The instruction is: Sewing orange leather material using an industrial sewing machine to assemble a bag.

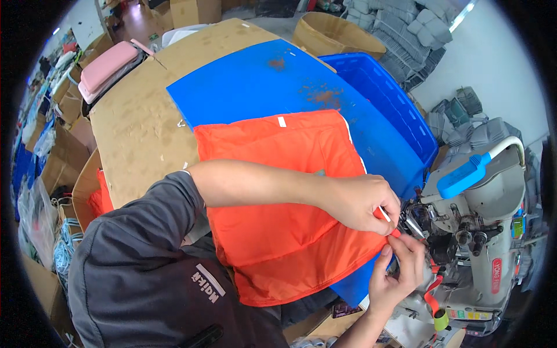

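A large orange-red cloth (284,232) lies spread over the work surface and my lap, with a small white label (282,122) near its far edge. My left arm reaches across it. My left hand (368,203) is closed on the cloth's right edge, where a small red and white bit shows by the fingers. Just below, my right hand (399,267) has its fingers pinched at the same edge, close to a small red end between the two hands. Exactly what lies inside the fingers is partly hidden. A grey sewing machine (493,249) stands right beside both hands.
A red tape (430,298) hangs at the machine's front. A blue lamp-like piece (464,176) on a bent arm sits above it. Beyond are a blue sheet (243,81), brown board (133,133), blue crate (406,110), round carton (336,35) and pink padded item (110,66).
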Available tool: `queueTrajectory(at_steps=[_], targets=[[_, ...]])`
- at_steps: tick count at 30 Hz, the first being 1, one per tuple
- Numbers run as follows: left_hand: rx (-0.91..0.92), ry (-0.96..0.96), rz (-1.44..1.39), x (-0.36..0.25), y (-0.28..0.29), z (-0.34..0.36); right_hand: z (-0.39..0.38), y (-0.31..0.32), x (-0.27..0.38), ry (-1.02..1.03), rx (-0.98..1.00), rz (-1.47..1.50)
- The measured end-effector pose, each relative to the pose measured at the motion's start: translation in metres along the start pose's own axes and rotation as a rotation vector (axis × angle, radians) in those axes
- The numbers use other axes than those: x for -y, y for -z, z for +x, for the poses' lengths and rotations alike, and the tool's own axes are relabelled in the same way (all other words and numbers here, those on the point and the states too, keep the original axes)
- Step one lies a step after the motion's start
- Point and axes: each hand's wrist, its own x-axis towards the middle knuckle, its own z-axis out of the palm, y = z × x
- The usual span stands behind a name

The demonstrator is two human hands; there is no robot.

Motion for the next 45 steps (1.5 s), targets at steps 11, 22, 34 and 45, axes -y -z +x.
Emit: queueTrajectory(at_steps=[11,22,34,45], targets=[[-0.078,0.122,-0.083,-0.003,-0.001,0.003,-0.022,-0.011,0.012,-0.066,-0.098,0.047],[-0.075,0.158,-0.080,0.001,-0.002,0.004,-0.016,-0.030,0.016,-0.764,-0.172,0.773],[0.032,0.382,-0.045,0.027,-0.001,0.016,-0.010,-0.042,-0.001,-0.753,-0.258,0.591],[0.019,0.573,-0.105,0.037,-0.003,0.036,-0.010,-0.046,-0.023,-0.778,-0.238,0.546]])
